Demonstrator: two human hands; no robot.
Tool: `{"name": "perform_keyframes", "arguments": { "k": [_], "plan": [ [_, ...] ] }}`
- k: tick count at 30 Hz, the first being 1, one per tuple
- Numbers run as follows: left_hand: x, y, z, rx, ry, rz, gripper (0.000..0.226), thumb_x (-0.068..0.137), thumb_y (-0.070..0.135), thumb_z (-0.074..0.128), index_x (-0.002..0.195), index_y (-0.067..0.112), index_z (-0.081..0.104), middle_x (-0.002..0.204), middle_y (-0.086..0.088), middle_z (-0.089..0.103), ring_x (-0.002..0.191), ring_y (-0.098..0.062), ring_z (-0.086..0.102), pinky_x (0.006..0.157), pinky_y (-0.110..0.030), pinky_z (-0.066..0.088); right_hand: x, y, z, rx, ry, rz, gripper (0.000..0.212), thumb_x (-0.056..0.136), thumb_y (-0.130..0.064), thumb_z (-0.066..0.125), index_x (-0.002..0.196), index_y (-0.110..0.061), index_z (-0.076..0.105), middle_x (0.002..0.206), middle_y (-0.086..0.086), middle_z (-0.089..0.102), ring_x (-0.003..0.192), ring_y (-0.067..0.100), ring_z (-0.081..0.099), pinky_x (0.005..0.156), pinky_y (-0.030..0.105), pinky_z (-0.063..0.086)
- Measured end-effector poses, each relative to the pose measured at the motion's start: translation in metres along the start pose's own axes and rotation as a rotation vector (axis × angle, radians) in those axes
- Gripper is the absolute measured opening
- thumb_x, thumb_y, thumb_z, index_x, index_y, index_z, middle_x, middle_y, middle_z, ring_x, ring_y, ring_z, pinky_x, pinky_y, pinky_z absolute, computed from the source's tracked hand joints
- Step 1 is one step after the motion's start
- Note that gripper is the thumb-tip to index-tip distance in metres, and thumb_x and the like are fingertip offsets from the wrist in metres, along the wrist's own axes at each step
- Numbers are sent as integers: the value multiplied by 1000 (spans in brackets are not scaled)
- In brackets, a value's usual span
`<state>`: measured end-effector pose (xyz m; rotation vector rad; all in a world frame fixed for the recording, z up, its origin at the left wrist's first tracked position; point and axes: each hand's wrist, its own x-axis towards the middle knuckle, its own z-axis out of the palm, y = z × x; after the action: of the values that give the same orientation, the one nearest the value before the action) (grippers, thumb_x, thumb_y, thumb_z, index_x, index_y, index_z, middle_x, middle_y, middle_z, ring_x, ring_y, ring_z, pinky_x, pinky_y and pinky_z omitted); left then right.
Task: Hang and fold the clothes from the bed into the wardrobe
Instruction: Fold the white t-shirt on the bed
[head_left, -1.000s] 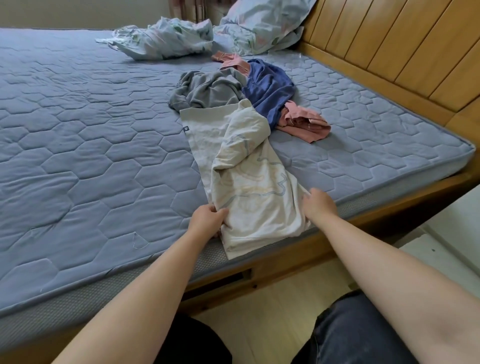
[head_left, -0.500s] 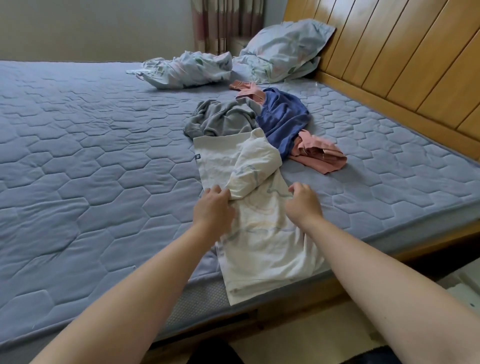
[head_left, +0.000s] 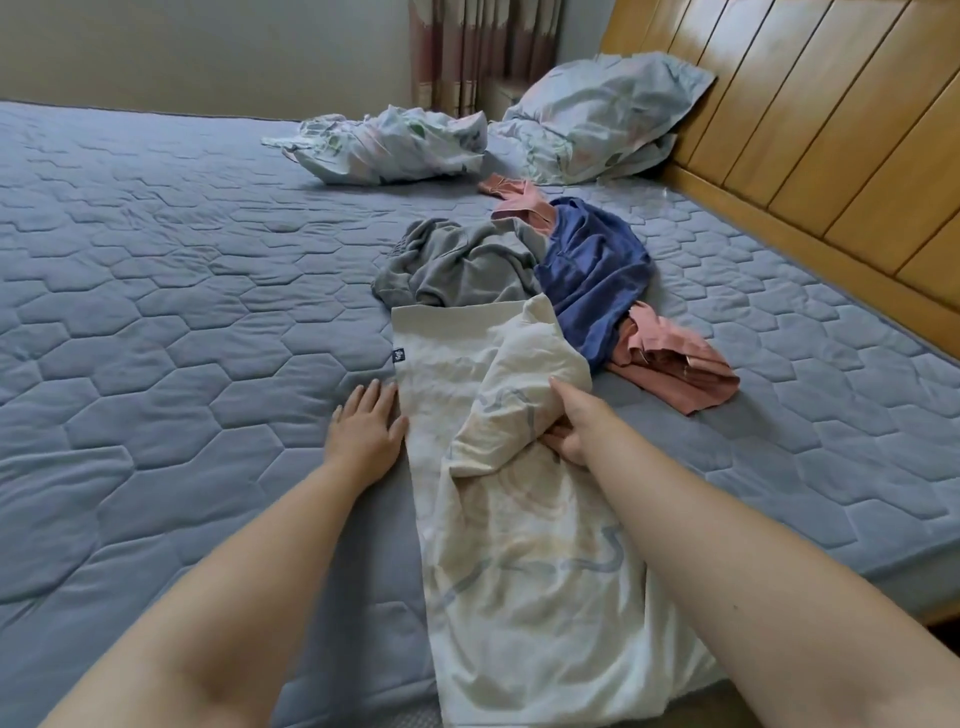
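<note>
Fingers (head_left: 370, 397) of left hand (head_left: 363, 434) spread flat on bed (head_left: 156, 312); cream shirt (head_left: 519, 571) fold gripped by right hand (head_left: 574, 421).

Open mattress (head_left: 156, 312) spreads left — ahead, the grey garment (head_left: 457, 265), blue garment (head_left: 592, 270) and pink garment (head_left: 675, 364) crowd the way, seemingly overlapping.

Honestly it was just bare arms on show: both forearms (head_left: 249, 571) bare the whole way up, left hand (head_left: 363, 434) and right hand (head_left: 574, 426) bare too.
</note>
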<state>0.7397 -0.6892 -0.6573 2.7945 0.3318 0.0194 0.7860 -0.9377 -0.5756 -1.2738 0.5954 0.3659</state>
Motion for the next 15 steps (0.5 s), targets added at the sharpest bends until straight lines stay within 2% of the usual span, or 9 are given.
{"name": "perform_keyframes", "arguments": {
  "k": [3, 5, 8, 9, 11, 13, 15],
  "plan": [
    [0, -10, 13, -42, 121, 41, 57, 99, 41, 35, 151, 24, 21, 160, 1, 14, 147, -17, 9, 118, -40, 10, 16, -1, 15, -46, 162, -33, 52, 80, -29, 73, 124, -8, 54, 120, 12, 61, 100, 30, 61, 90, 46, 52],
    [2, -11, 17, -109, 226, 52, 53, 98, 35, 40, 148, 20, 32, 157, -1, 24, 146, -18, 16, 117, -39, 13, 19, -5, 29, -109, 293, -155, 49, 79, -29, 72, 119, -6, 57, 115, 11, 63, 97, 29, 61, 92, 44, 51],
    [5, -10, 11, -242, 326, 31, 53, 93, 32, 36, 140, 10, 47, 150, -9, 37, 142, -22, 28, 117, -36, 18, 11, -12, 66, -146, 310, -323, 40, 80, -26, 66, 115, -6, 63, 108, 8, 67, 96, 28, 63, 92, 41, 52],
    [5, -10, 9, -281, 351, 26, 56, 89, 31, 35, 137, 6, 50, 148, -11, 41, 140, -24, 32, 117, -36, 21, 7, -14, 81, -163, 262, -348, 37, 81, -27, 65, 112, -7, 64, 104, 7, 67, 95, 29, 63, 91, 42, 52],
    [6, -11, 6, -356, 388, 21, 56, 87, 28, 36, 132, 2, 54, 143, -14, 47, 137, -26, 38, 116, -35, 24, 2, -14, 110, -141, 30, -356, 27, 86, -29, 63, 103, -8, 64, 96, 10, 65, 94, 32, 64, 88, 47, 54],
    [6, -14, 5, -427, 390, 14, 54, 87, 26, 37, 131, 1, 55, 141, -13, 49, 135, -26, 41, 115, -31, 23, 2, -12, 127, -151, -188, -389, 17, 94, -29, 56, 98, -13, 59, 100, 7, 62, 101, 28, 62, 87, 47, 54],
    [6, -15, 4, -457, 384, 15, 53, 87, 27, 37, 131, 2, 55, 140, -12, 51, 134, -25, 42, 114, -27, 22, 9, -14, 130, -329, -183, -545, 18, 97, -27, 49, 106, -13, 55, 105, 2, 59, 107, 22, 59, 92, 43, 51]
  ]
}}
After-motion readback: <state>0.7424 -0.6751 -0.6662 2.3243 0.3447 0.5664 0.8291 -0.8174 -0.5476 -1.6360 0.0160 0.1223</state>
